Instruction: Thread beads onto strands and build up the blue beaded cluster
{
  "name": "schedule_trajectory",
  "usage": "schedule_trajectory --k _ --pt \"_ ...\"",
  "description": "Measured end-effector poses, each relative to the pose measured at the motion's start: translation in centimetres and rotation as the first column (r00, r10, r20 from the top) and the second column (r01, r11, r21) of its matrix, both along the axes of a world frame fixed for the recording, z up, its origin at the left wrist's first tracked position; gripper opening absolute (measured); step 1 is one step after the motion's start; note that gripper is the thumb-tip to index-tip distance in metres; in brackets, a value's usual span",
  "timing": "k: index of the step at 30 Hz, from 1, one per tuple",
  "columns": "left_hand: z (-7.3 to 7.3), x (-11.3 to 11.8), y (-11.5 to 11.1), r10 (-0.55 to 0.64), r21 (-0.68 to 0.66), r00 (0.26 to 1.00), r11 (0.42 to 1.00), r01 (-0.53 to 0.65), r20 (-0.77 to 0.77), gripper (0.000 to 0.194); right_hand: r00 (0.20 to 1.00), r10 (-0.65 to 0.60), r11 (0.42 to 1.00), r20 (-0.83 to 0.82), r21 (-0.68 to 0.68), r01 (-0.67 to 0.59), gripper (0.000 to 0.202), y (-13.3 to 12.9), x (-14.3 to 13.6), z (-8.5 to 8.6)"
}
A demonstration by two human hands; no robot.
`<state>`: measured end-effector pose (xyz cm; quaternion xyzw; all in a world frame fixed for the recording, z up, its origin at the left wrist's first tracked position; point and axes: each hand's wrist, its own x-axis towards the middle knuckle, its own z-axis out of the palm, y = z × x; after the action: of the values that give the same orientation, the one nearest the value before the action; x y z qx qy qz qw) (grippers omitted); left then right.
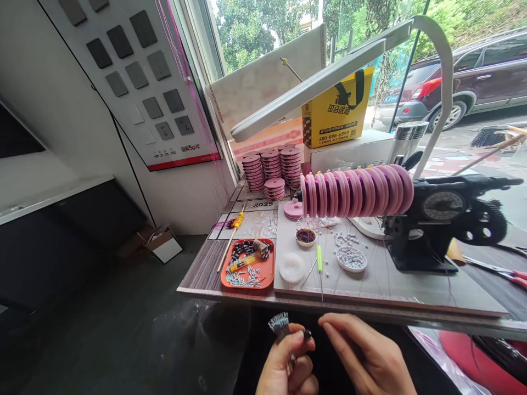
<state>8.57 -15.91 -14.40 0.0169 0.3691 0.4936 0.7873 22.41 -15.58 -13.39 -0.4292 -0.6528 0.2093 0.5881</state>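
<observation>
My left hand (pixel 289 362), at the bottom centre below the table edge, is closed with thumb over fingers. A fan-shaped bundle of thin strands with pale blue-silver tips (pixel 279 323) sticks out of its left side. At its thumb tip sits a small black bead (pixel 307 333). Just right of that bead, my right hand (pixel 364 351) pinches thumb and forefinger together; anything between them is too fine to make out. Nearest on the table is an orange tray (pixel 269 278) with black beads, a yellow tube and small pale blue pieces.
Pink spools (pixel 358 192) line the shaft of a black winding machine (pixel 444 211). A white dish of silvery beads (pixel 351 259), a bright green-handled tool (pixel 319 259) and a white round dish (pixel 292 267) lie on the board. Red-handled scissors (pixel 500 270) are at right; a white lamp (pixel 329 77) arches above.
</observation>
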Motion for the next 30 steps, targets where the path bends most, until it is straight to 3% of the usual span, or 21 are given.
schedule_trajectory --k 15,21,25,30 --pt "-0.6 -0.3 0.0 -0.018 -0.006 1.0 1.0 0.018 0.012 0.036 0.998 0.014 1.0 0.061 0.0 -0.014 0.011 0.0 0.1 -0.6" --pt "-0.3 0.0 0.0 0.007 -0.01 1.0 1.0 -0.007 -0.019 0.04 0.958 0.032 0.992 0.287 0.108 -0.066 0.011 0.3 0.4 -0.6" --pt "0.7 0.8 -0.2 0.08 -0.001 0.989 0.997 -0.081 -0.121 0.045 0.89 -0.078 0.978 0.449 0.208 -0.019 0.019 0.5 -0.1 -1.2" --pt "1.4 1.5 -0.3 0.16 0.076 0.961 0.986 -0.147 -0.226 0.047 0.868 -0.227 0.929 0.441 0.364 0.058 0.027 0.8 -0.9 -1.9"
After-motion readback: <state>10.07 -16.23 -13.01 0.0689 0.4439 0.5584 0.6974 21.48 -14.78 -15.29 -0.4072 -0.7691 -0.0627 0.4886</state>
